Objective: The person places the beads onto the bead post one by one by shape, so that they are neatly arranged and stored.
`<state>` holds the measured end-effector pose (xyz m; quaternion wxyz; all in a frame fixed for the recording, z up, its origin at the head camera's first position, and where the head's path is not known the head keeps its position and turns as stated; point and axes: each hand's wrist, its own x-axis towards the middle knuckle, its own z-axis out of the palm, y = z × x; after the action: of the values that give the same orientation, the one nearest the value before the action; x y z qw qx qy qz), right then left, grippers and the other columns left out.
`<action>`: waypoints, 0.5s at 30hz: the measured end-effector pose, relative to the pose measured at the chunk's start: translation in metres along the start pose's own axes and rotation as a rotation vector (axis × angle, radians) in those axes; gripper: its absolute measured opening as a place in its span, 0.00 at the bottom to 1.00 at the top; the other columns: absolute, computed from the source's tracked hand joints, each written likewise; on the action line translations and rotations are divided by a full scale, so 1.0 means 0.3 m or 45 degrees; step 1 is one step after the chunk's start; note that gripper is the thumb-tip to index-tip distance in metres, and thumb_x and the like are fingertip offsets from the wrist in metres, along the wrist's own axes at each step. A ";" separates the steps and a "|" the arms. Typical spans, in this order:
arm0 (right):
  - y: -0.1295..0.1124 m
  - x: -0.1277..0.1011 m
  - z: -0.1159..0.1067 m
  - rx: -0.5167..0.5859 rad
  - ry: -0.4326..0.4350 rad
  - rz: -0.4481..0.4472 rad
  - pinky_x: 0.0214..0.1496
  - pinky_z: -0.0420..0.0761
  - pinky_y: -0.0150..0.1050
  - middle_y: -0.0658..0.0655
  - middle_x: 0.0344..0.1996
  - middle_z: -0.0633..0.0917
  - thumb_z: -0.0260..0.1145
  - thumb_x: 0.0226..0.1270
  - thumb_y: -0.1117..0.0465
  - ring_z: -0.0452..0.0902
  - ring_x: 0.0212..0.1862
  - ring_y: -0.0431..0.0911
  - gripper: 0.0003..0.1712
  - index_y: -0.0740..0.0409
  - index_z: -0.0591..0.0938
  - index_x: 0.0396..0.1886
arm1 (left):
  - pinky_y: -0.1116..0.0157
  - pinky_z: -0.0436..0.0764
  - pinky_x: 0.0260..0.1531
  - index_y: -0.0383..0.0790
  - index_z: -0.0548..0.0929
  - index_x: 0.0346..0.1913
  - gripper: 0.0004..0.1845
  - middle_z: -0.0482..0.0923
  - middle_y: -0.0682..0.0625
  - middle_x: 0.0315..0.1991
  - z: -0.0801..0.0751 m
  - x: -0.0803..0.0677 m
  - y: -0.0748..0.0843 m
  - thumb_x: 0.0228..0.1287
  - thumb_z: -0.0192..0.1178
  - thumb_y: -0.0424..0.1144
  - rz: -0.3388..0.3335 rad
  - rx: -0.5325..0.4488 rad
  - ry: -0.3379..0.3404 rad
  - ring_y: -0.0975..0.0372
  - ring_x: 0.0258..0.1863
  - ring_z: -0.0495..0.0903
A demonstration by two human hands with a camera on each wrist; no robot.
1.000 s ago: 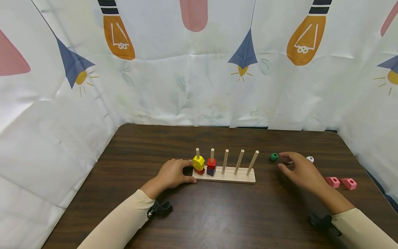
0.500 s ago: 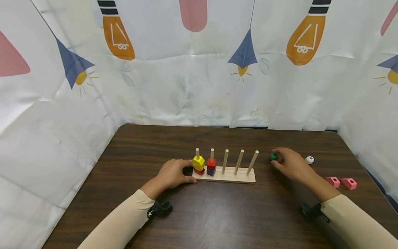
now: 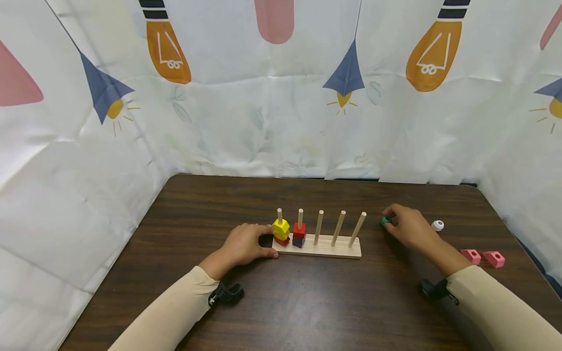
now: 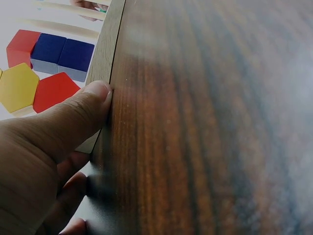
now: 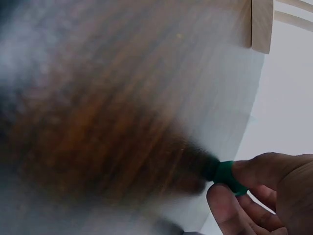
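- Head view: dark wood-grain surface (image 3: 307,302), enclosed by a white curtain (image 3: 263,126) printed with orange bulbs and blue cones. No legible writing.
- Peg board (image 3: 322,246) sits mid-surface; five pegs, the two leftmost carry yellow, red and blue blocks. Left hand (image 3: 246,243) rests at the board's left end, fingers curled against it.
- Right hand (image 3: 406,225) right of the board, fingers pinching a green ring (image 3: 385,221). White ring (image 3: 437,225) and two pink blocks (image 3: 482,257) lie further right.
- Left wrist view: thumb (image 4: 80,110) presses the board's edge (image 4: 105,63); other fingers cut off.
- Right wrist view: blurred; fingers (image 5: 259,169) grasp the green ring (image 5: 226,175) just above the surface.
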<state>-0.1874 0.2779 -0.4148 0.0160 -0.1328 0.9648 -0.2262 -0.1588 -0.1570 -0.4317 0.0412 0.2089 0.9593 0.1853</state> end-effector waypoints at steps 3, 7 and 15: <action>-0.005 0.004 -0.011 0.016 0.005 -0.008 0.39 0.84 0.52 0.64 0.41 0.87 0.69 0.69 0.65 0.86 0.42 0.57 0.15 0.67 0.80 0.51 | 0.48 0.80 0.49 0.48 0.87 0.58 0.34 0.86 0.48 0.54 0.000 0.002 0.000 0.50 0.79 0.59 0.006 -0.002 0.001 0.50 0.50 0.84; -0.030 0.005 -0.040 0.035 0.015 -0.016 0.39 0.84 0.52 0.62 0.41 0.87 0.69 0.70 0.63 0.86 0.43 0.57 0.16 0.66 0.80 0.53 | 0.48 0.81 0.48 0.48 0.87 0.58 0.33 0.86 0.48 0.53 -0.001 0.001 0.000 0.50 0.79 0.59 0.011 -0.004 0.005 0.51 0.49 0.85; -0.112 -0.004 -0.132 0.071 0.019 -0.065 0.40 0.83 0.50 0.58 0.45 0.87 0.68 0.73 0.61 0.84 0.47 0.55 0.16 0.61 0.79 0.56 | 0.48 0.81 0.48 0.48 0.87 0.58 0.33 0.86 0.48 0.53 -0.001 -0.001 0.000 0.50 0.79 0.59 0.002 -0.004 0.003 0.50 0.50 0.85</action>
<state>-0.1816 0.2663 -0.3644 0.0066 -0.1551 0.9545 -0.2545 -0.1586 -0.1572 -0.4314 0.0401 0.2094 0.9589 0.1873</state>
